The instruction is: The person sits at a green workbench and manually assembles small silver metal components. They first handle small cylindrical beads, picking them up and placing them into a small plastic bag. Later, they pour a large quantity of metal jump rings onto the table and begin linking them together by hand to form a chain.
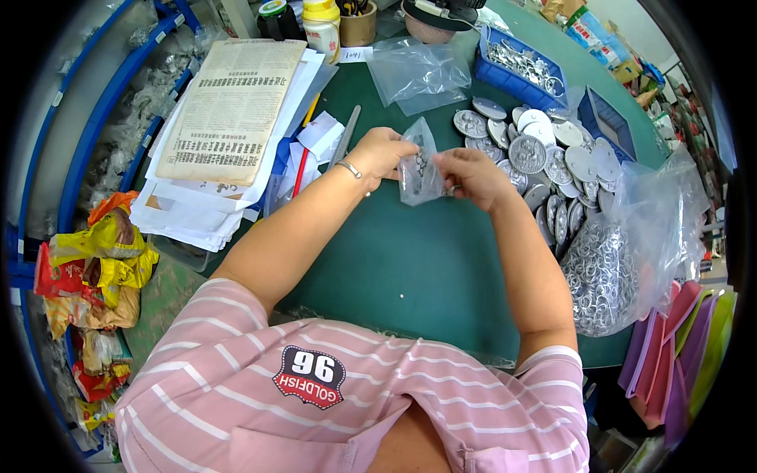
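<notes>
A small clear plastic bag (pixel 421 177) with some dark metallic pieces inside hangs between my two hands over the green table. My left hand (pixel 382 158) pinches its left edge, and a metal bangle circles that wrist. On the other side, my right hand (pixel 471 175) grips the bag's right edge with closed fingers. The pieces in the bag are too small to name. Just right of my right hand lies a heap of round silver medallions (pixel 527 154), several with raised relief. Beyond the hands, larger flat clear bags (pixel 418 75) rest on the table.
A blue bin (pixel 516 87) of small metal parts stands at the back right, near another blue tray (pixel 607 122). A plastic bag of metal rings (pixel 601 276) sits at the right edge. Papers (pixel 229 118), a red pen (pixel 300 172) and a metal ruler (pixel 345 135) lie left.
</notes>
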Motion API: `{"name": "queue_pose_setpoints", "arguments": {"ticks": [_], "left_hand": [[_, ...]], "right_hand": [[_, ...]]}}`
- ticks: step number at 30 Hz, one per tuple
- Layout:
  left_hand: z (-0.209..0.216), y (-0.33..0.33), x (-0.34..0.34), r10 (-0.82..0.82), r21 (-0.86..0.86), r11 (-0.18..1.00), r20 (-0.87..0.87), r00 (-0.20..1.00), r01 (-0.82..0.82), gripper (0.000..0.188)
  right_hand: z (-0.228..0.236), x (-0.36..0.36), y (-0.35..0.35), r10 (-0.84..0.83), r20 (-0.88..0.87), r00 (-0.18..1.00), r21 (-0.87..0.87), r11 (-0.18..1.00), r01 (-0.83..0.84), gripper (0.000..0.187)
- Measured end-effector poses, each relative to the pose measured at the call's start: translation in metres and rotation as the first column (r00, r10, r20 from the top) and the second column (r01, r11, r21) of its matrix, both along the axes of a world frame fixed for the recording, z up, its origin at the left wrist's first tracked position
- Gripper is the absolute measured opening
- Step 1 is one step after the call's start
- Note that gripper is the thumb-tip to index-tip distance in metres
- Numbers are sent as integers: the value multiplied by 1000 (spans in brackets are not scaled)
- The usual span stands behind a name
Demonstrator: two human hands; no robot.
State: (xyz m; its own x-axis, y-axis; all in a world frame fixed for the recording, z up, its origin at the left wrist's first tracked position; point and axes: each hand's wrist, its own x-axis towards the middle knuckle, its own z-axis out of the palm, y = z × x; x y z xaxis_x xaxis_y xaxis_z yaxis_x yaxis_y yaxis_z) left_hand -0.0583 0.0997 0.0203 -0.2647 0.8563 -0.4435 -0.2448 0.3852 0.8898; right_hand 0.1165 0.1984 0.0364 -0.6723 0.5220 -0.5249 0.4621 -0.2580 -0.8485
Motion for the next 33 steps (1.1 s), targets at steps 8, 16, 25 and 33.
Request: {"name": "queue_pose_setpoints", "arguments": {"ticks": [8, 16, 25, 33], "left_hand": [[59, 4, -32, 108, 151, 983, -936, 336, 106, 15], [49, 40, -46, 437, 283, 890, -298, 849, -359, 32], [-3, 1, -15, 648, 578, 713, -325, 689, -397, 42], [13, 7, 101, 91, 557, 806, -450, 889, 199, 38]], "right_hand": [[62, -27, 19, -34, -91, 995, 836, 540, 95, 10], [102, -4, 12, -68, -77, 995, 859, 501, 101, 26], [170, 292, 20, -555, -607, 568, 783, -541, 308, 67], [129, 332, 35, -605, -136, 784, 702, 500, 507, 83]]}}
